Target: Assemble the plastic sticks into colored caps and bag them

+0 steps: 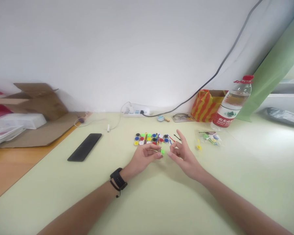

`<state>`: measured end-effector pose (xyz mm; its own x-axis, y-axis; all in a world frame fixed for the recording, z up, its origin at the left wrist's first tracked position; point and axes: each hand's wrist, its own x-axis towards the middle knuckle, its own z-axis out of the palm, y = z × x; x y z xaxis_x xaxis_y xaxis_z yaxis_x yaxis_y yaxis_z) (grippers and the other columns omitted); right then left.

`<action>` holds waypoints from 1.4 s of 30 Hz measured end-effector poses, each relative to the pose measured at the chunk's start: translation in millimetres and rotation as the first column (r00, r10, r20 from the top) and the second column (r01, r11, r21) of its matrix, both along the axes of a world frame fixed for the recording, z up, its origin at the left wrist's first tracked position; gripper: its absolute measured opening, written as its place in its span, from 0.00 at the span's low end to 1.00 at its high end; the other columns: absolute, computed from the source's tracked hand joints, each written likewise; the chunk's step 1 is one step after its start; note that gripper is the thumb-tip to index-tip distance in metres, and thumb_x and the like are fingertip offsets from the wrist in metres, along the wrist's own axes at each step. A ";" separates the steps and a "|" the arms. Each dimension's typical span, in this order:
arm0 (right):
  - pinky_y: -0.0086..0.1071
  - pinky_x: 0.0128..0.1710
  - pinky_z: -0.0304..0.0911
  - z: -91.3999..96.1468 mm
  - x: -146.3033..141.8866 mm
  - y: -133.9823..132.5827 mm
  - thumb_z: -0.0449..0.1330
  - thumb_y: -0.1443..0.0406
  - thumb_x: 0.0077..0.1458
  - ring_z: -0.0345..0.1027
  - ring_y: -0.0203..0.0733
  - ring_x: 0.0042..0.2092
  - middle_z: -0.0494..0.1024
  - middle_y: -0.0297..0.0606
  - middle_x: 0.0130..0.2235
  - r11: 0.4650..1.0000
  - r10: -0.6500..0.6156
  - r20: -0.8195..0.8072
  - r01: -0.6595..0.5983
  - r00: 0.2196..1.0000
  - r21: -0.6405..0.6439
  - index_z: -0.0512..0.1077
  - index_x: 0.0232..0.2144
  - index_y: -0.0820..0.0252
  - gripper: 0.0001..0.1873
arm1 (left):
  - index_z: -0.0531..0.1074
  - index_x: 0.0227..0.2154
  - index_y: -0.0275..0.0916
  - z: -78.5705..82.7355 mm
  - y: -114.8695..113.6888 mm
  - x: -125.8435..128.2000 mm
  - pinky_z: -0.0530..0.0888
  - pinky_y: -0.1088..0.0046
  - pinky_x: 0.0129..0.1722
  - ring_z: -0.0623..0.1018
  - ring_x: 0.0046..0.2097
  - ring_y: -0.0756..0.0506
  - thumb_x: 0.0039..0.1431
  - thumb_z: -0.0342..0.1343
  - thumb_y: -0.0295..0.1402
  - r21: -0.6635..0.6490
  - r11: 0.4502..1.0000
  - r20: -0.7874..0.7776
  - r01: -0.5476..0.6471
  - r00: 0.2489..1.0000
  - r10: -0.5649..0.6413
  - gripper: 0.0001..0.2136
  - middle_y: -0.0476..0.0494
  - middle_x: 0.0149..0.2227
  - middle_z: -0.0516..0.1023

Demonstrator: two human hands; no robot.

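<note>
My left hand point(145, 157) pinches a small bright green round plastic piece point(163, 152) between thumb and fingertips, above the table. Close by on the right, my right hand point(185, 159) has its index finger stretched up and its thumb apart from the curled fingers; I see nothing held in it. Just beyond both hands lie rows of small coloured discs point(137, 138) in black, blue, yellow, red, white and green. Thin coloured sticks with pointed ends point(171, 138) lie across and beside them. The hands partly hide the near row.
A black phone point(84, 147) lies to the left. On the right are a yellow disc point(198, 148), a plastic bag of small parts point(212, 138), a water bottle point(231, 106) and a striped bag point(203, 106). A power strip point(134, 112) sits by the wall, cardboard point(42, 101) far left.
</note>
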<state>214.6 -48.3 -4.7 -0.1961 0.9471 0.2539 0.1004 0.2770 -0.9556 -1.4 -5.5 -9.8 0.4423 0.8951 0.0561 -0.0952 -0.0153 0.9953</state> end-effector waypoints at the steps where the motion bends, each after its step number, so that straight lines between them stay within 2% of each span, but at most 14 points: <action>1: 0.30 0.30 0.61 0.9 -0.4 -0.3 0.60 0.57 0.65 0.59 0.34 0.30 0.66 0.31 0.39 1.000 -0.005 -0.056 0.004 0.998 -0.028 0.36 0.72 0.39 0.45 | 0.78 0.42 0.34 -0.2 0.1 -0.1 0.80 0.61 0.47 0.84 0.40 0.42 0.53 0.72 0.37 -0.003 1.000 -0.007 -0.006 1.000 0.006 0.17 0.41 0.37 0.83; 2: 0.29 0.30 0.59 2.0 -0.4 -0.3 0.60 0.56 0.65 0.58 0.33 0.29 0.65 0.30 0.39 0.999 -0.009 -0.103 0.004 0.995 -0.052 0.39 0.71 0.37 0.43 | 0.78 0.42 0.34 -0.4 0.2 -0.1 0.80 0.61 0.47 0.84 0.40 0.42 0.53 0.72 0.37 -0.007 1.000 -0.012 -0.011 1.000 0.011 0.17 0.41 0.36 0.83; 4: 0.29 0.28 0.55 4.9 1.3 0.2 0.60 0.55 0.65 0.56 0.33 0.29 0.65 0.30 0.37 0.996 0.015 -0.138 -0.027 0.990 -0.084 0.57 0.66 0.41 0.30 | 0.78 0.42 0.34 -0.8 0.6 -0.2 0.80 0.62 0.47 0.84 0.40 0.42 0.53 0.72 0.38 -0.009 1.000 -0.009 -0.014 1.000 0.014 0.17 0.41 0.37 0.84; 6: 0.31 0.29 0.53 8.3 4.3 1.0 0.59 0.54 0.65 0.55 0.34 0.28 0.64 0.31 0.32 0.991 0.101 -0.081 -0.108 0.992 -0.085 0.77 0.48 0.52 0.14 | 0.78 0.41 0.34 -1.2 1.0 -0.2 0.80 0.62 0.47 0.84 0.40 0.42 0.52 0.72 0.38 -0.006 1.000 -0.012 -0.014 1.000 0.014 0.17 0.41 0.37 0.84; 8: 0.32 0.30 0.53 11.5 6.6 1.3 0.58 0.53 0.66 0.55 0.34 0.28 0.63 0.32 0.27 0.980 0.187 0.003 -0.186 0.982 -0.065 0.78 0.28 0.60 0.21 | 0.79 0.41 0.34 -1.3 1.3 -0.2 0.80 0.62 0.46 0.84 0.40 0.42 0.52 0.72 0.38 -0.003 1.000 -0.024 -0.013 1.000 0.012 0.17 0.41 0.37 0.84; 10: 0.33 0.30 0.53 13.9 6.8 0.8 0.58 0.53 0.66 0.56 0.34 0.28 0.65 0.33 0.24 0.977 0.208 0.039 -0.206 0.977 -0.054 0.75 0.22 0.61 0.25 | 0.79 0.41 0.34 -1.1 1.5 -0.3 0.80 0.63 0.46 0.84 0.40 0.42 0.52 0.72 0.38 0.001 1.000 -0.035 -0.018 0.999 0.018 0.17 0.40 0.38 0.84; 12: 0.32 0.30 0.55 14.7 5.1 0.2 0.59 0.53 0.65 0.57 0.34 0.28 0.68 0.33 0.26 0.982 0.180 0.011 -0.179 0.984 -0.067 0.75 0.28 0.60 0.20 | 0.79 0.42 0.34 -0.9 1.7 -0.3 0.80 0.63 0.46 0.84 0.41 0.42 0.52 0.72 0.38 0.012 1.000 -0.037 -0.025 0.999 0.025 0.17 0.39 0.39 0.84; 14: 0.31 0.29 0.57 13.8 3.0 0.3 0.61 0.53 0.64 0.59 0.35 0.29 0.71 0.33 0.30 0.984 0.148 -0.039 -0.151 0.988 -0.091 0.75 0.38 0.58 0.14 | 0.78 0.42 0.34 -0.9 1.7 -0.2 0.80 0.62 0.47 0.84 0.42 0.41 0.53 0.72 0.38 0.019 1.000 -0.028 -0.020 0.999 0.020 0.17 0.39 0.40 0.84; 17: 0.31 0.30 0.59 9.7 2.0 2.0 0.61 0.53 0.64 0.60 0.35 0.30 0.72 0.33 0.33 0.987 0.120 -0.061 -0.126 0.991 -0.096 0.72 0.52 0.55 0.19 | 0.78 0.42 0.34 -1.6 1.8 0.1 0.80 0.62 0.47 0.84 0.41 0.42 0.53 0.71 0.37 0.010 1.000 -0.007 0.010 1.000 -0.010 0.17 0.40 0.38 0.84; 19: 0.31 0.30 0.60 6.1 2.8 3.4 0.60 0.54 0.65 0.60 0.36 0.30 0.71 0.33 0.33 0.990 0.118 -0.030 -0.120 0.993 -0.075 0.70 0.58 0.54 0.22 | 0.78 0.42 0.34 -2.3 2.1 -0.1 0.80 0.63 0.45 0.84 0.40 0.43 0.53 0.71 0.37 0.015 1.000 -0.003 0.009 1.000 -0.009 0.16 0.40 0.39 0.84; 27: 0.32 0.32 0.62 2.0 5.6 2.9 0.56 0.57 0.68 0.62 0.37 0.33 0.72 0.34 0.34 0.994 0.090 0.203 -0.100 0.975 0.038 0.66 0.64 0.50 0.25 | 0.78 0.41 0.36 -6.0 4.9 -2.2 0.80 0.62 0.47 0.84 0.41 0.42 0.55 0.71 0.36 0.049 0.999 0.019 -0.016 1.000 0.015 0.14 0.41 0.43 0.82; 34: 0.31 0.30 0.61 0.1 6.2 3.2 0.56 0.58 0.68 0.60 0.36 0.30 0.70 0.33 0.33 0.990 0.096 0.252 -0.118 0.963 0.075 0.64 0.66 0.49 0.26 | 0.78 0.42 0.36 -2.3 3.6 -2.0 0.81 0.61 0.48 0.84 0.41 0.42 0.55 0.71 0.37 0.052 0.998 0.021 -0.026 0.999 0.025 0.15 0.40 0.42 0.83; 37: 0.32 0.32 0.62 -1.4 5.8 1.9 0.57 0.58 0.67 0.60 0.36 0.30 0.70 0.33 0.35 0.993 0.074 0.211 -0.092 0.975 0.076 0.55 0.70 0.47 0.32 | 0.78 0.42 0.36 -1.1 3.1 -1.4 0.81 0.61 0.49 0.84 0.42 0.42 0.54 0.71 0.37 0.043 0.998 0.017 -0.037 0.999 0.036 0.15 0.40 0.42 0.83; 42: 0.32 0.32 0.62 0.2 2.2 0.1 0.58 0.56 0.66 0.59 0.35 0.30 0.69 0.32 0.38 0.997 0.064 -0.006 -0.064 0.998 -0.030 0.33 0.73 0.42 0.46 | 0.79 0.42 0.34 -2.9 3.1 -0.8 0.81 0.60 0.48 0.84 0.41 0.42 0.52 0.72 0.37 0.021 0.999 -0.002 -0.043 0.999 0.043 0.17 0.40 0.39 0.84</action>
